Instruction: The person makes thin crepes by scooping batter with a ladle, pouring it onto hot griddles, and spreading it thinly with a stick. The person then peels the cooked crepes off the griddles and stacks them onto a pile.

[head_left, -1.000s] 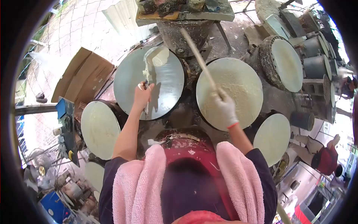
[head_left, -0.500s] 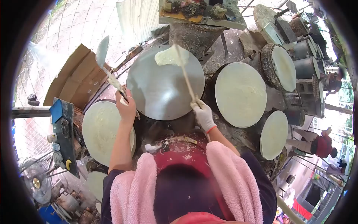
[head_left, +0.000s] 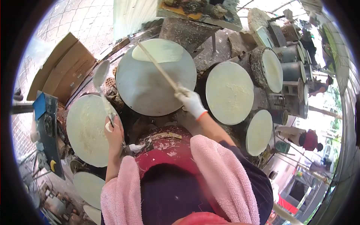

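My right hand (head_left: 192, 102), in a white glove with an orange cuff, grips a long wooden batter spreader (head_left: 159, 69). Its far end reaches the left part of a pale batter layer (head_left: 167, 51) at the back of a round griddle (head_left: 150, 95). The rest of the griddle's grey surface is bare. In my bare left hand (head_left: 114, 134) is a metal ladle (head_left: 101, 75), held upright with batter smeared along its handle. The ladle is over the gap between the griddle and a batter-covered griddle (head_left: 88, 129) on the left.
On the right stand more round griddles coated in pale batter, one large (head_left: 229, 93) and one smaller (head_left: 259, 133). A cardboard sheet (head_left: 67, 67) leans at the left. Behind the griddle is a cluttered table (head_left: 202, 17). Another person (head_left: 310, 139) is far right.
The batter has spread from a small blob into a wide layer at the griddle's back. The spreader's tip has swung left; my left hand and the ladle have lowered.
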Demonstrator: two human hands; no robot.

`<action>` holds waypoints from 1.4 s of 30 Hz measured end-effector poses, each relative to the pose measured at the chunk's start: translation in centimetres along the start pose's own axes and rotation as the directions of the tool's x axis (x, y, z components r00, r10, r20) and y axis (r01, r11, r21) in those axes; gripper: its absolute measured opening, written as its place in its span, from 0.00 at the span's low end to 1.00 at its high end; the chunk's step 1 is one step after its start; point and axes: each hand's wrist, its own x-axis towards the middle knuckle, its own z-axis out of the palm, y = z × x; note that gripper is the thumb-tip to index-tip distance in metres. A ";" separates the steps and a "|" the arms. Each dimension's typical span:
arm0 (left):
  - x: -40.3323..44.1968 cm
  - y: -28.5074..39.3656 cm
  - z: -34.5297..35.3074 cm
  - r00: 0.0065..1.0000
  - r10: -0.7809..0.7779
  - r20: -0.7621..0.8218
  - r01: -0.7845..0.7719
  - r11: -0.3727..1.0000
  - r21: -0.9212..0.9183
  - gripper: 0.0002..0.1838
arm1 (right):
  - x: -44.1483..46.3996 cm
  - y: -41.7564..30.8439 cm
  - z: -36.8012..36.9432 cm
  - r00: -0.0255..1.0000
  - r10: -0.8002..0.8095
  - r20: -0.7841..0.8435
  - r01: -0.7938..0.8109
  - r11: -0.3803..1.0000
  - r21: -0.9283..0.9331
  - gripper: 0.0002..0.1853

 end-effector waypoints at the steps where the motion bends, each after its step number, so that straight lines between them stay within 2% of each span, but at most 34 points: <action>1: -0.7 0.6 0.1 0.999 0.048 -0.020 -0.048 0.999 -0.011 0.05 | 0.1 -0.4 -2.3 0.999 0.005 -0.033 -0.003 0.999 0.052 0.18; 2: -1.2 1.0 0.2 0.994 0.100 -0.049 -0.101 0.995 -0.021 0.05 | 1.4 3.5 -3.3 0.995 -0.029 -0.100 0.045 0.985 0.164 0.19; 3: -1.8 1.1 0.1 0.985 0.151 -0.082 -0.153 0.988 -0.026 0.05 | 2.3 4.5 -3.2 0.998 0.034 -0.055 -0.020 0.971 0.238 0.20; 4: -2.2 0.9 0.0 0.988 0.119 -0.098 -0.123 0.992 -0.030 0.05 | 2.9 3.4 -3.2 0.995 0.097 -0.010 -0.090 0.948 0.305 0.20; 6: -2.0 -0.2 0.5 0.989 0.081 -0.122 -0.088 0.995 -0.048 0.05 | 2.1 0.0 -3.8 0.893 0.355 0.276 -0.427 0.862 0.272 0.21; 9: -2.6 -1.5 0.7 0.979 -0.117 -0.169 0.097 0.988 -0.121 0.05 | 2.3 0.6 -2.0 0.848 0.318 0.424 -0.447 0.858 0.251 0.26; 10: -3.3 -1.0 0.9 0.979 -0.133 -0.153 0.117 0.988 -0.105 0.05 | 2.9 2.3 -2.4 0.954 0.011 0.300 -0.071 0.979 0.190 0.27; 11: -3.6 -1.1 1.1 0.973 -0.120 -0.197 0.103 0.990 -0.098 0.05 | 3.8 3.5 -4.4 0.938 -0.006 0.345 -0.052 0.986 0.159 0.26; 13: -4.7 -2.8 1.2 0.952 -0.125 -0.279 0.109 0.991 -0.074 0.05 | 5.2 0.2 -9.0 0.950 0.194 0.246 -0.230 0.965 0.124 0.23; 14: -4.9 -3.8 0.9 0.951 -0.102 -0.293 0.094 0.995 -0.040 0.05 | 7.8 3.6 -9.4 0.962 0.155 0.227 -0.193 0.969 0.154 0.21; 17: -6.3 -3.1 2.3 0.923 -0.214 -0.319 0.172 0.973 -0.154 0.05 | 8.1 -0.2 -8.8 0.850 0.297 0.434 -0.375 0.921 0.105 0.20; 18: -6.6 -3.6 2.4 0.921 -0.221 -0.320 0.185 0.973 -0.140 0.05 | 7.7 -1.3 -7.9 0.801 0.321 0.505 -0.414 0.907 0.080 0.19; 21: -8.0 -4.2 2.7 0.898 -0.269 -0.348 0.248 0.963 -0.103 0.05 | 7.0 -1.3 -7.7 0.800 0.185 0.571 -0.285 0.954 0.091 0.20; 24: -8.8 -5.1 2.7 0.905 -0.244 -0.349 0.208 0.968 -0.138 0.04 | 11.0 0.3 -11.4 0.852 0.100 0.515 -0.054 0.993 -0.103 0.22; 26: -9.2 -4.6 3.0 0.890 -0.283 -0.358 0.247 0.958 -0.144 0.03 | 13.1 0.3 -11.6 0.883 0.174 0.437 -0.179 0.983 -0.030 0.23; 27: -9.2 -4.3 3.2 0.883 -0.298 -0.362 0.261 0.954 -0.148 0.03 | 13.1 -1.1 -11.6 0.832 0.247 0.498 -0.250 0.966 -0.062 0.23; 29: -10.1 -4.2 3.7 0.878 -0.291 -0.380 0.277 0.956 -0.093 0.04 | 12.2 -2.8 -10.8 0.710 0.345 0.614 -0.349 0.930 -0.118 0.23; 31: -10.9 -4.2 3.7 0.869 -0.289 -0.403 0.301 0.953 -0.034 0.05 | 11.2 -2.0 -10.3 0.639 0.313 0.703 -0.349 0.932 -0.099 0.22; 32: -11.2 -4.4 3.6 0.863 -0.287 -0.416 0.314 0.949 -0.005 0.06 | 11.0 -0.2 -10.2 0.635 0.254 0.730 -0.313 0.948 -0.058 0.21; 34: -11.1 -5.2 2.9 0.861 -0.242 -0.447 0.321 0.941 0.108 0.08 | 12.4 1.1 -11.4 0.646 0.042 0.762 -0.109 0.993 0.038 0.22; 36: -9.4 -6.3 1.7 0.870 -0.159 -0.467 0.314 0.909 0.275 0.10 | 15.2 1.0 -11.4 0.743 0.032 0.669 -0.069 0.997 0.029 0.24; 37: -8.4 -6.1 1.6 0.876 -0.128 -0.465 0.311 0.888 0.340 0.11 | 16.8 1.5 -10.8 0.804 -0.026 0.595 0.002 0.999 0.041 0.25; 39: -5.4 -5.4 1.3 0.890 -0.060 -0.451 0.294 0.833 0.469 0.13 | 18.1 1.7 -9.3 0.724 -0.104 0.682 0.062 0.994 0.086 0.23; 40: -4.0 -5.3 1.3 0.901 0.041 -0.431 0.228 0.802 0.553 0.13 | 18.2 1.5 -8.9 0.680 -0.144 0.719 0.090 0.990 0.112 0.22; 42: -1.8 -5.4 1.8 0.902 0.231 -0.364 0.100 0.709 0.698 0.13 | 16.7 1.9 -9.7 0.582 0.088 0.808 -0.074 0.996 -0.055 0.23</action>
